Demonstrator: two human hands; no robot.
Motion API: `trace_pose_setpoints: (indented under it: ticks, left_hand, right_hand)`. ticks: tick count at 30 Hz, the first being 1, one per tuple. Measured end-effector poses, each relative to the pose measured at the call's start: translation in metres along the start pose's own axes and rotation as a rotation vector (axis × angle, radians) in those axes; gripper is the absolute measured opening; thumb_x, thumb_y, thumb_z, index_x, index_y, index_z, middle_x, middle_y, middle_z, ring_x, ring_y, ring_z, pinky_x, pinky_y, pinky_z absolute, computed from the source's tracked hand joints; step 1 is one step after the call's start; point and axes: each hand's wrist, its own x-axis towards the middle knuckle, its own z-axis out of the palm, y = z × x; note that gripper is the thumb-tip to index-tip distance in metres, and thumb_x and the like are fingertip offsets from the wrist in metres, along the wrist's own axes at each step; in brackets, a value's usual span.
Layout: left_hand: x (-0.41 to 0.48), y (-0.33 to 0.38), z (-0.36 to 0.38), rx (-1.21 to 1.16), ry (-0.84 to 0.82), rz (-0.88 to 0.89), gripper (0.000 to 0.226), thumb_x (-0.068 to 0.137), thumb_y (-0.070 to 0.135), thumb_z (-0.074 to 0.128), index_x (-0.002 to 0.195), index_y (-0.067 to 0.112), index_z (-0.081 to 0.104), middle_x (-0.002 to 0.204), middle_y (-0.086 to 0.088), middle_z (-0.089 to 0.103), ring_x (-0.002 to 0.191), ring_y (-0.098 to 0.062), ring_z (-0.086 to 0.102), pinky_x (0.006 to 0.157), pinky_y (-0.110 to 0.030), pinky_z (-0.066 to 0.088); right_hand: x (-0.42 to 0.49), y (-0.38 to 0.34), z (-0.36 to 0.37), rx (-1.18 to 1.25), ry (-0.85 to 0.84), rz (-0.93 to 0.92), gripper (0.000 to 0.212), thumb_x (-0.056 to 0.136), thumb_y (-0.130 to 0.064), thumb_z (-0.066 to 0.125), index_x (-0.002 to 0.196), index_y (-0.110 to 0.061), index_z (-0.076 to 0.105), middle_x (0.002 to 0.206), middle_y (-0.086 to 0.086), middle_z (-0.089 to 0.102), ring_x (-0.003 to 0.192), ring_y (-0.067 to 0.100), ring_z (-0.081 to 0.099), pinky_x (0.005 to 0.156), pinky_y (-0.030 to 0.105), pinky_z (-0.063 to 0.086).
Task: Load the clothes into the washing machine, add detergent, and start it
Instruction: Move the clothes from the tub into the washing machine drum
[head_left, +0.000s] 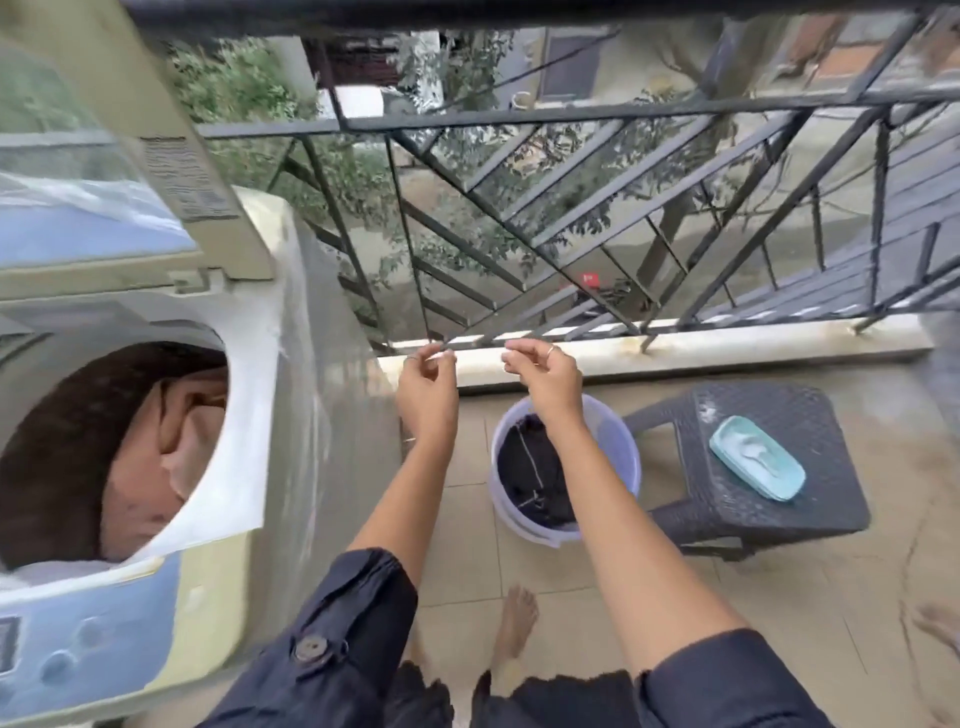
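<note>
Washing machine (156, 415), a top-loader with a cream body and pale blue trim, stands at the left of a tiled balcony, its lid (104, 156) raised. Brownish and pink clothes (156, 447) fill the drum under the round opening. On the beige floor tiles (457, 540) just right of the machine sits a lavender bucket (618, 452) with a dark garment (535, 478) in it. Beside the bucket, further right, is a dark woven-pattern plastic stool (779, 499), and on its top lies a light teal container (756, 457) with something white inside; what it is cannot be told.

A black metal railing (571, 218) with slanted bars closes the balcony, fixed on a stained pale ledge (727, 345). Beyond it are trees, bare ground and a building.

Both arms reach forward in rolled dark sleeves. The left hand (427, 387) and the right hand (545, 376) are raised above the bucket, near the ledge, apart from each other. The fingers (511, 351) of each hand are pressed together at the tips as if pinching; whether anything is held cannot be told. A bare foot (514, 623) stands on the tiles below.
</note>
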Motion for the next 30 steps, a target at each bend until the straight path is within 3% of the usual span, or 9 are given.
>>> trace_pose_setpoints:
  ticks: [3,8,11,16,18,21,22,25,30]
  left_hand:
    - [-0.005,-0.018,0.037,0.083,-0.129,-0.038,0.023,0.089,0.027,0.060,0.109,0.018,0.062,0.090,0.004,0.063,0.086,-0.012,0.057,0.078,-0.023,0.039]
    - [0.001,-0.060,0.093,0.212,-0.274,-0.124,0.033,0.090,0.028,0.060,0.120,0.016,0.058,0.105,0.002,0.064,0.101,-0.016,0.059,0.092,-0.028,0.043]
    - [0.014,-0.098,0.124,0.287,-0.272,-0.156,0.036,0.090,0.026,0.060,0.123,0.012,0.057,0.120,-0.006,0.064,0.113,-0.021,0.058,0.099,-0.032,0.042]
    - [0.046,-0.191,0.163,0.441,-0.287,-0.240,0.044,0.093,0.021,0.048,0.136,0.009,0.045,0.140,-0.011,0.049,0.128,-0.028,0.047,0.108,-0.038,0.037]
    - [0.061,-0.234,0.175,0.492,-0.289,-0.243,0.043,0.096,0.016,0.045,0.137,0.004,0.043,0.141,-0.015,0.046,0.129,-0.031,0.045,0.104,-0.038,0.038]
    - [0.082,-0.307,0.196,0.583,-0.340,-0.283,0.040,0.096,0.014,0.044,0.133,-0.002,0.046,0.133,-0.020,0.052,0.119,-0.037,0.052,0.095,-0.040,0.045]
    - [0.089,-0.332,0.202,0.584,-0.360,-0.312,0.045,0.096,0.016,0.045,0.138,0.000,0.040,0.139,-0.019,0.048,0.122,-0.036,0.050,0.100,-0.040,0.044]
    - [0.108,-0.393,0.221,0.579,-0.374,-0.399,0.058,0.097,0.019,0.046,0.149,0.003,0.022,0.151,-0.015,0.035,0.136,-0.031,0.038,0.109,-0.034,0.033]
    - [0.129,-0.469,0.249,0.579,-0.336,-0.377,0.064,0.093,0.024,0.052,0.148,0.006,0.024,0.151,-0.013,0.034,0.140,-0.028,0.031,0.117,-0.039,0.025]
  right_hand:
    - [0.017,0.028,-0.035,0.003,0.059,0.054,0.012,0.084,-0.009,0.064,0.091,-0.017,0.069,0.088,0.007,0.069,0.086,0.020,0.064,0.083,0.032,0.050]
    - [0.039,0.079,-0.078,0.048,0.183,0.175,0.013,0.088,-0.013,0.062,0.099,-0.010,0.067,0.094,0.003,0.068,0.087,0.014,0.063,0.073,0.013,0.050]
    - [0.054,0.119,-0.093,0.054,0.237,0.246,0.015,0.087,-0.015,0.063,0.100,-0.009,0.069,0.093,0.001,0.069,0.089,0.013,0.064,0.081,0.020,0.051]
    - [0.083,0.206,-0.101,0.006,0.283,0.341,0.014,0.087,-0.014,0.062,0.099,-0.012,0.068,0.088,-0.001,0.066,0.084,0.010,0.060,0.080,0.021,0.047]
    - [0.097,0.248,-0.097,0.001,0.279,0.362,0.015,0.086,-0.012,0.063,0.100,-0.011,0.068,0.089,0.001,0.066,0.085,0.011,0.060,0.084,0.021,0.047]
    - [0.121,0.324,-0.085,-0.010,0.273,0.391,0.018,0.085,-0.009,0.064,0.103,-0.008,0.067,0.092,0.004,0.067,0.084,0.011,0.061,0.071,0.006,0.045]
    - [0.129,0.349,-0.081,-0.007,0.267,0.410,0.020,0.084,-0.009,0.065,0.104,-0.007,0.067,0.097,0.006,0.068,0.085,0.010,0.061,0.071,0.006,0.045]
    - [0.150,0.420,-0.068,-0.034,0.232,0.454,0.028,0.082,-0.012,0.068,0.110,-0.011,0.065,0.116,0.008,0.066,0.105,0.018,0.061,0.092,0.024,0.046]
    - [0.176,0.505,-0.046,-0.184,0.120,0.474,0.061,0.079,-0.024,0.072,0.135,-0.024,0.047,0.148,0.002,0.036,0.135,0.019,0.037,0.112,0.036,0.033]
